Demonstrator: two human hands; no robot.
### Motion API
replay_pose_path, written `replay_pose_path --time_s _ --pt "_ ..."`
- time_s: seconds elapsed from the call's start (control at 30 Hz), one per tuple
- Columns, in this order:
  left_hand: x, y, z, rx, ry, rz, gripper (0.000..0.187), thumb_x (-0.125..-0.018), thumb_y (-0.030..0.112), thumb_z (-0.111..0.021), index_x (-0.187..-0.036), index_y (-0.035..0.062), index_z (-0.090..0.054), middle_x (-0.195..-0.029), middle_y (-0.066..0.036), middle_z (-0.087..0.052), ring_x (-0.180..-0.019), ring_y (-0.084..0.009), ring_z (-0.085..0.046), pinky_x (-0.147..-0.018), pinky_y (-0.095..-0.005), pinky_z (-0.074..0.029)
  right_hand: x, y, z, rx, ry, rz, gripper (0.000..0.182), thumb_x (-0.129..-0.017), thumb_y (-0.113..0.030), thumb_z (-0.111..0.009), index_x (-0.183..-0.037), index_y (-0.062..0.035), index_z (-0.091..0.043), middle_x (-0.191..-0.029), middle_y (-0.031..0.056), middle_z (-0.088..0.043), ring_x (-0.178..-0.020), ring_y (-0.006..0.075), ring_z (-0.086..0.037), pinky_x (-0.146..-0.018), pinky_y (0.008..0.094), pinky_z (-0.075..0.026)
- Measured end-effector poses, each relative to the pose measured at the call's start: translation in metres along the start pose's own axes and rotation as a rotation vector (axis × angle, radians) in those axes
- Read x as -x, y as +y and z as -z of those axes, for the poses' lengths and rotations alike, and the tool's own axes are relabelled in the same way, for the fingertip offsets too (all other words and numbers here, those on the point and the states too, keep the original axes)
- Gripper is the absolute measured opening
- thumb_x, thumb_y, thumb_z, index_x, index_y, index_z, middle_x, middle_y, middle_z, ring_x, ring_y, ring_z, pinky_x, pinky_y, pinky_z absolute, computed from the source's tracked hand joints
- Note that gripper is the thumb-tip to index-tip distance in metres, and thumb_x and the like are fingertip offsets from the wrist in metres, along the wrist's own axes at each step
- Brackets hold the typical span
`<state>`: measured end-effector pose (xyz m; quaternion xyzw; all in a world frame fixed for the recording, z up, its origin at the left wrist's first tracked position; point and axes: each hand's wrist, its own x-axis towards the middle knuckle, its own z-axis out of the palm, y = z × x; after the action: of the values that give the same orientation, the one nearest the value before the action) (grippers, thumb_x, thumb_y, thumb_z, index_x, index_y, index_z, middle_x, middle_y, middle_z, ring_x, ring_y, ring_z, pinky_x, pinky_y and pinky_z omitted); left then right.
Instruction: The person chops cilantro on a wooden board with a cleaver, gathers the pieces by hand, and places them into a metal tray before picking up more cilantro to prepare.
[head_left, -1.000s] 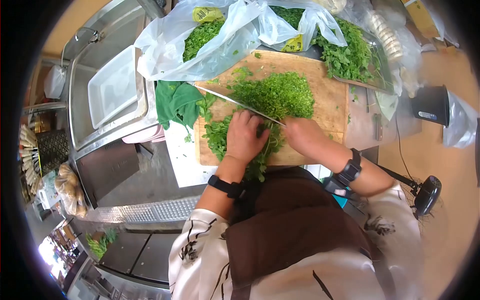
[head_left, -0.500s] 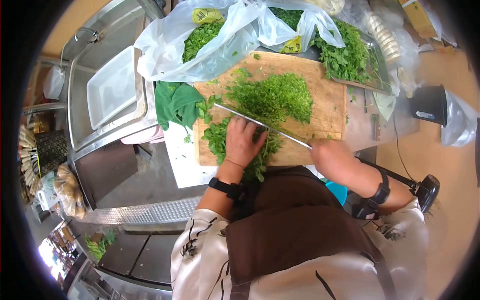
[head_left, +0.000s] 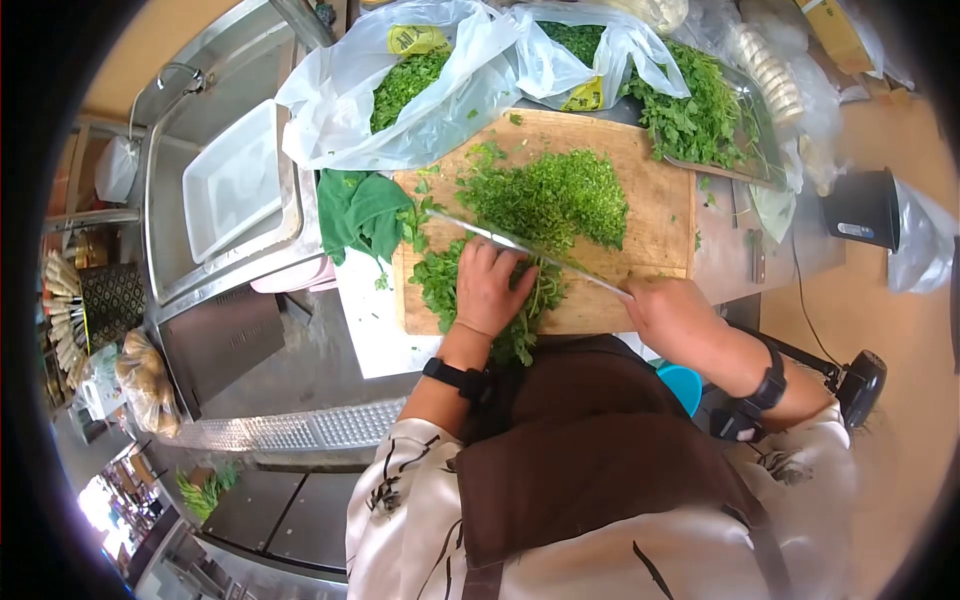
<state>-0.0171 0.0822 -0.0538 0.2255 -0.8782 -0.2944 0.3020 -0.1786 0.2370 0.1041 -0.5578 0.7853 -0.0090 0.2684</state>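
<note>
On the wooden cutting board [head_left: 655, 215], my left hand [head_left: 488, 290] presses down on a bunch of leafy green herbs [head_left: 432, 288], its fingers curled over the stems. My right hand [head_left: 672, 312] is wrapped round the handle of a kitchen knife [head_left: 530, 250]. The long blade slants across the board just past my left fingertips, lying along the edge of the bunch. Beyond the blade spreads a pile of finely chopped herbs [head_left: 550, 195]. The knife handle is mostly hidden inside my right hand.
Plastic bags [head_left: 340, 110] of chopped greens stand behind the board. A metal tray [head_left: 768, 150] with whole herbs is at the back right. A green cloth [head_left: 362, 215] touches the board's left side, near a sink [head_left: 165, 230] holding a white tub [head_left: 235, 180].
The whole view has shifted slightly. Both hands and the knife keep nearly the same place on the board, with the blade's flat face catching more light.
</note>
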Motion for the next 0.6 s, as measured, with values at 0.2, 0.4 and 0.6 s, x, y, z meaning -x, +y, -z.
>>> replay_pose_path --time_s 0.2,0.4,0.6 --pt "0.001 -0.005 -0.002 0.023 -0.013 0.009 0.025 -0.069 0.015 -0.079 -0.087 0.0096 -0.064 -0.093 -0.012 -0.055 -0.101 -0.0369 -0.053 -0.086 -0.0456 -0.046 -0.030 0.003 -0.029 0.045 -0.096 -0.021 0.017 -0.091 -0.016 -0.054 -0.088 -0.0001 -0.061 -0.072 0.0205 -0.063 -0.067 0.0404 -0.062 -0.060 0.0500 -0.050" --pt "0.002 0.002 0.002 0.002 0.026 -0.050 0.025 -0.068 0.011 -0.080 -0.086 0.0079 -0.063 -0.091 -0.012 -0.053 -0.094 -0.0350 -0.052 -0.079 -0.0428 -0.046 -0.055 0.014 -0.055 -0.042 0.118 0.061 0.021 -0.092 -0.020 -0.056 -0.088 -0.0005 -0.061 -0.073 0.0201 -0.063 -0.067 0.0405 -0.062 -0.060 0.0499 -0.050" --pt "0.006 -0.002 -0.001 0.009 0.002 0.004 0.026 -0.069 0.015 -0.079 -0.089 0.0096 -0.062 -0.096 -0.013 -0.055 -0.103 -0.0371 -0.052 -0.087 -0.0465 -0.045 -0.004 -0.003 0.002 -0.010 -0.034 -0.030 0.018 -0.091 -0.017 -0.056 -0.086 -0.0008 -0.060 -0.071 0.0198 -0.062 -0.067 0.0408 -0.062 -0.062 0.0499 -0.050"
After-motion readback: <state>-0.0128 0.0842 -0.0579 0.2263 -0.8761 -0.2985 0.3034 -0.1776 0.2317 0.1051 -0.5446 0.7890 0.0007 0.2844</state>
